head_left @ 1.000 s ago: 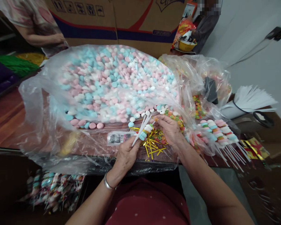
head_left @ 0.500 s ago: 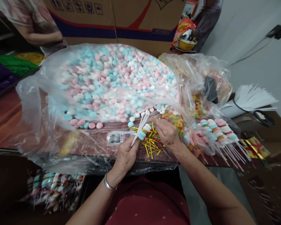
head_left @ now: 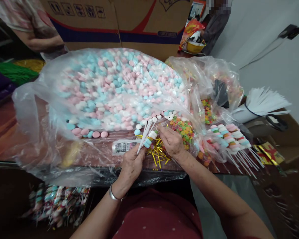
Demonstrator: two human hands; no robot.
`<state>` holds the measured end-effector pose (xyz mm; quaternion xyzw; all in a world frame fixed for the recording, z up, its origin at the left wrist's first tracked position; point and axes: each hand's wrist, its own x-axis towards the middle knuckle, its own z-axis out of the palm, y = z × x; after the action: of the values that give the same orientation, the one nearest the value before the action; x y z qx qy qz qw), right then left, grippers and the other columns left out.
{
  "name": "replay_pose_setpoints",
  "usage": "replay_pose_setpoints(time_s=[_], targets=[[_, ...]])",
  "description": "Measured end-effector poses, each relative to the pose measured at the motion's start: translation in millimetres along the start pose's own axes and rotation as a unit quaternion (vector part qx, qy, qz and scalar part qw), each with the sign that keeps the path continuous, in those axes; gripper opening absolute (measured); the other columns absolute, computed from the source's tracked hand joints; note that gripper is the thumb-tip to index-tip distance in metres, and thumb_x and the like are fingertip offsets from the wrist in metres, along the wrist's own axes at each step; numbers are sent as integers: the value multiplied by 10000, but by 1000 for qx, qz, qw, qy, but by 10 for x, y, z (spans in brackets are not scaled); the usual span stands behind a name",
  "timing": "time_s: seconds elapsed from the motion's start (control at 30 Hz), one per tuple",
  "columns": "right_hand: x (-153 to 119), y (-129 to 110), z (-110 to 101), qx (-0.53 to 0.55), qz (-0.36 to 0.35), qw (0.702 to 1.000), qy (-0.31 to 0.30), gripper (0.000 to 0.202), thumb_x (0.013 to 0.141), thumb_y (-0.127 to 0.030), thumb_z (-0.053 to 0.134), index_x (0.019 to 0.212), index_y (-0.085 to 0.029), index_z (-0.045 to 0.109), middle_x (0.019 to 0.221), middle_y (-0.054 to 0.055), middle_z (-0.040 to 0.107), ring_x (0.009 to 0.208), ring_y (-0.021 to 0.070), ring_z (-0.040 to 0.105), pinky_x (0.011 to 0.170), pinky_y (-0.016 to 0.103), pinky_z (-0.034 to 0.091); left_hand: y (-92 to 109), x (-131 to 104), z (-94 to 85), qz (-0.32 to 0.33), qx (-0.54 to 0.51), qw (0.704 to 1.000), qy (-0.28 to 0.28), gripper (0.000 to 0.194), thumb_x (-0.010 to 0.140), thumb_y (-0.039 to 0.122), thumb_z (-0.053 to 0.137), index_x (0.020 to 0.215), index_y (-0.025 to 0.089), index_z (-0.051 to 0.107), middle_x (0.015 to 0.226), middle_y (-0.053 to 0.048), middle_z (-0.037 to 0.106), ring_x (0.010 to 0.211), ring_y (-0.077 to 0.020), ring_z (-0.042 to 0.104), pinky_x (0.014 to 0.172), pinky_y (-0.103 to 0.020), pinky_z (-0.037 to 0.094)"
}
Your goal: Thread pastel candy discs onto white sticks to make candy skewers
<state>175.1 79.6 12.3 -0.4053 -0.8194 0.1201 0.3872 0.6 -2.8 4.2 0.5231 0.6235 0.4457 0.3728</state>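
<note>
My left hand [head_left: 132,163] is closed around several thin white sticks [head_left: 145,134] that fan out upward. One of its sticks carries blue and white marshmallows [head_left: 149,140] with an orange-brown ring between them. At the top of that stack shows a small green cereal ring [head_left: 156,131], and the pinched fingertips of my right hand [head_left: 172,141] are at it. Beneath both hands lies a pile of gold twist ties [head_left: 159,153]. Loose fruit-coloured cereal rings [head_left: 181,129] spread just beyond my right hand.
A big clear bag of pink, blue and white marshmallows [head_left: 119,88] fills the table's middle. Finished marshmallow skewers [head_left: 230,137] lie at right, near a container of white sticks [head_left: 264,101]. More skewers [head_left: 57,202] sit low at left. Two other people stand beyond the table.
My right fingertips have come in to the top of the skewer, where a green ring now shows. My left hand keeps its hold on the sticks. The whole view has shifted slightly.
</note>
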Motion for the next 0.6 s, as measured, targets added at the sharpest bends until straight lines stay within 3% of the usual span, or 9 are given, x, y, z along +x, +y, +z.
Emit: replay_pose_setpoints(time_s=[0.17, 0.4, 0.5, 0.6], targets=[[-7, -23, 42, 37, 14, 999, -2, 358, 933, -224, 445, 1174, -218, 710, 1118, 85, 740, 1026, 226, 695, 967, 384, 557, -3, -4, 4, -1, -1, 1000, -5, 358, 865, 350, 522, 547, 193, 471, 547, 33, 485, 535, -112, 418, 537, -221, 350], [-22, -60, 106, 31, -6, 997, -63, 386, 936, -217, 420, 1212, -208, 691, 1139, 93, 729, 1042, 224, 678, 994, 401, 531, -20, -9, 11, -8, -18, 1000, 2, 344, 872, 360, 531, 576, 189, 494, 558, 37, 471, 544, -111, 418, 539, -221, 342], [49, -36, 12, -9, -1, 997, -76, 401, 946, -253, 419, 1249, -194, 675, 1007, 88, 758, 896, 216, 697, 879, 357, 554, -46, -10, 19, -17, -38, 999, 8, 340, 880, 373, 547, 599, 187, 501, 565, 40, 462, 550, -108, 408, 540, -221, 336], [244, 23, -96, -51, 59, 996, -30, 376, 958, -283, 436, 1244, -237, 676, 850, 46, 753, 720, 188, 665, 736, 310, 527, -93, -15, 35, -39, -79, 996, 33, 330, 892, 400, 555, 642, 190, 514, 571, 44, 459, 538, -105, 398, 529, -222, 335]])
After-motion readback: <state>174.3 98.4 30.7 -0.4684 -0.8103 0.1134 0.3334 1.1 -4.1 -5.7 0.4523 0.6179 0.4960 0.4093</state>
